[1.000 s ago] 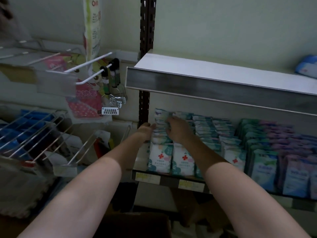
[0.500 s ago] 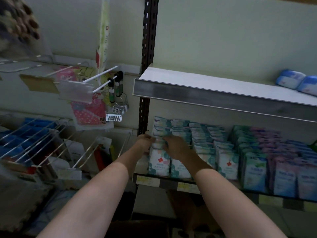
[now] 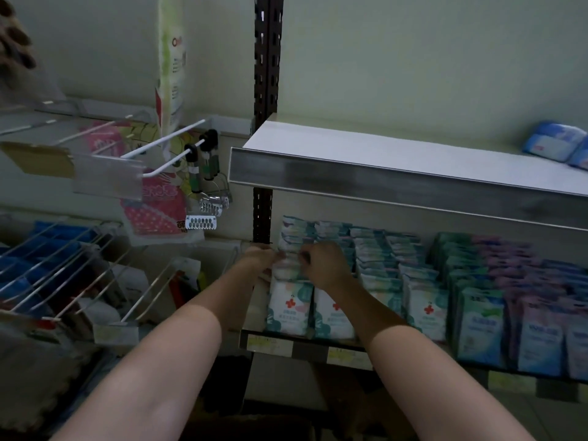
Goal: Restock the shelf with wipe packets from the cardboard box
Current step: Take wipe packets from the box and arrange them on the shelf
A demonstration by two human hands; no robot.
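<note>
White and teal wipe packets with a red cross [image 3: 289, 308] stand in rows at the left end of the lower shelf [image 3: 305, 346]. My left hand [image 3: 259, 259] and my right hand [image 3: 324, 265] meet over the leftmost row, fingers curled onto the tops of the packets there. Both hands press or pinch those packets; the fingertips are partly hidden behind them. The cardboard box [image 3: 254, 424] shows only as a dark edge at the bottom, between my forearms.
The upper shelf [image 3: 397, 173] juts out right above my hands, with blue packs [image 3: 555, 144] at its far right. Teal and purple packets [image 3: 509, 297] fill the lower shelf to the right. Wire hooks [image 3: 165, 151] and racks [image 3: 57, 268] stick out on the left.
My hands have slid from the back of the leftmost row toward its front. The camera has tilted up, so the shelves sit lower in view and the box is almost out of sight.
</note>
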